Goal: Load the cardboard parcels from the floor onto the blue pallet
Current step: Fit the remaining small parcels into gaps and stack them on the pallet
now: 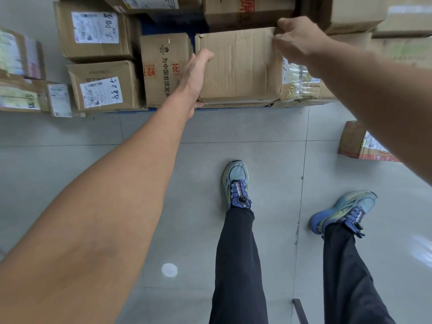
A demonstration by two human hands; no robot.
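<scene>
left forearm [105,195] stretched forward | left hand [196,76] grips creased parcel [238,66] at left edge | right hand [297,38] curls over far-right corner | parcel seemingly resting atop boxes on blue pallet [153,109]

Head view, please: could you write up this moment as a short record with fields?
held item: creased cardboard parcel, at the front edge of the blue pallet, on top of a flatter parcel
left hand: grips the parcel's left side, thumb on top
right hand: grips its far right corner
left neighbour: printed carton with red and black characters, beside the parcel
on floor: labelled parcel at right, not yet loaded
</scene>
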